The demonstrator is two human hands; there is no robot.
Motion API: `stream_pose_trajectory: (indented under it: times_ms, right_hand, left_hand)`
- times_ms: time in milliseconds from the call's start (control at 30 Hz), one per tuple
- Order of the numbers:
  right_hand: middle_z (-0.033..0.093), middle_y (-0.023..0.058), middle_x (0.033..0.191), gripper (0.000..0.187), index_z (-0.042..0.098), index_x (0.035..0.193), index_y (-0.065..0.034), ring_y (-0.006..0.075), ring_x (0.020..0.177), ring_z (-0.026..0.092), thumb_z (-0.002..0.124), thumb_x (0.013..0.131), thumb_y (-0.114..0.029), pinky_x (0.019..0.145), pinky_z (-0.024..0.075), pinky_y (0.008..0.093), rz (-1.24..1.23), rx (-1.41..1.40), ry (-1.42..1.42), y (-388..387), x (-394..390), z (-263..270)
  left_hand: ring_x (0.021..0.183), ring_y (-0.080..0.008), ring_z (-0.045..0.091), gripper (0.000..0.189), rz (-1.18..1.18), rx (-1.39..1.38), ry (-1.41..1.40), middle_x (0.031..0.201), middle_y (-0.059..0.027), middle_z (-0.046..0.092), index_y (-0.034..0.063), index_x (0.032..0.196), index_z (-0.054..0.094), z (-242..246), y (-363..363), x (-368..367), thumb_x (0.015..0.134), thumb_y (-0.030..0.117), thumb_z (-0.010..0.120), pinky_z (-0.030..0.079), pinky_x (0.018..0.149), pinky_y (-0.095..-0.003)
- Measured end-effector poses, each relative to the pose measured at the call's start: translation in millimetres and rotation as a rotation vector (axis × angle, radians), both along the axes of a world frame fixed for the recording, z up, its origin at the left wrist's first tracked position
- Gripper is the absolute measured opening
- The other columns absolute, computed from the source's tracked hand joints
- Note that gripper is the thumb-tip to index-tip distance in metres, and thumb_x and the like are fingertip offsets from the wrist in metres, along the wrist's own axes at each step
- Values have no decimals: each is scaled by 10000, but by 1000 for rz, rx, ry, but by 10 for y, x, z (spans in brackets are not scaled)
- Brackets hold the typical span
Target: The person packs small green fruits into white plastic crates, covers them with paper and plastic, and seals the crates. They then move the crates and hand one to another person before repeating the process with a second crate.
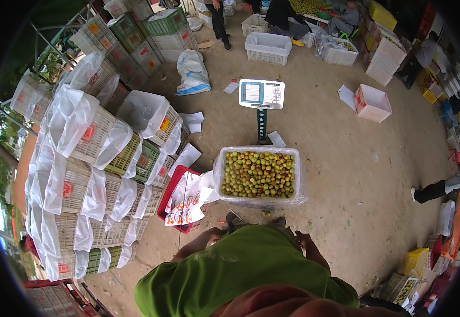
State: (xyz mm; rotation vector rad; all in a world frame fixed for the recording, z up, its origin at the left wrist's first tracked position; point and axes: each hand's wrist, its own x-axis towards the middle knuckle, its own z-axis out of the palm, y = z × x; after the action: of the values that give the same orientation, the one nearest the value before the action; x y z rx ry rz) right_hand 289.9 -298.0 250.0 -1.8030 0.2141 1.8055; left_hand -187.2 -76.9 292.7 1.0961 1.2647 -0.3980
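Observation:
A crate lined with clear plastic (219,174) stands before me, filled with green and brown round fruits (257,174) that look like jujubes. Behind it rises a platform scale's display head (261,94) on a dark green post. My left hand (214,234) hangs low beside my green shirt, near the red crate (172,186) with sheets of round printed stickers (182,210) on it; its fingers are partly hidden. My right hand (302,238) is at my other side, below the fruit crate, its fingers bent; what it may hold is unclear. Neither hand touches the fruit crate.
Tall stacks of plastic crates with white liners (77,186) fill the left side. A white sack (192,73) and a lined white crate (269,47) stand further back. A pink and white crate (372,103) sits on the ground at right. Several people are around the edges.

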Motion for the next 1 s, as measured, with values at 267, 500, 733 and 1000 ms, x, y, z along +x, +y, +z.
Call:
stream_pose_trajectory:
  times_ms: [267, 500, 733, 1000]
  right_hand:
    - [445, 20, 499, 573, 486, 557, -122, 135, 391, 391, 641, 796, -619, 393, 306, 294, 700, -136, -31, 559, 43, 434]
    - [627, 173, 647, 247, 654, 726, -31, 334, 611, 630, 600, 829, -249, 539, 479, 430, 1694, 716, -390, 403, -109, -115]
    - [649, 182, 772, 371, 583, 957, -109, 348, 718, 648, 549, 817, -451, 640, 503, 482, 1349, 484, -625, 303, -595, 389]
    - [675, 228, 907, 331, 690, 868, -26, 377, 859, 666, 593, 758, -323, 719, 539, 468, 1715, 229, -599, 560, -1108, 1237]
  left_hand:
    - [523, -155, 572, 252, -183, 30, -123, 622, -82, 588, 54, 912, 671, 131, -476, -264, 676, 62, 584, 444, 456, -312]
    - [630, -279, 621, 416, -443, 157, -212, 737, -150, 623, 94, 1098, 643, 989, -650, -291, 687, 88, 575, 501, 568, -376]
    - [663, -167, 608, 273, -474, 196, -555, 768, -108, 670, 40, 991, 694, -28, -503, -984, 868, 263, 594, 489, 573, -308]
    - [499, -123, 516, 285, -493, -119, -265, 601, -39, 549, -17, 762, 614, 691, 210, -731, 881, 241, 599, 433, 430, -288]
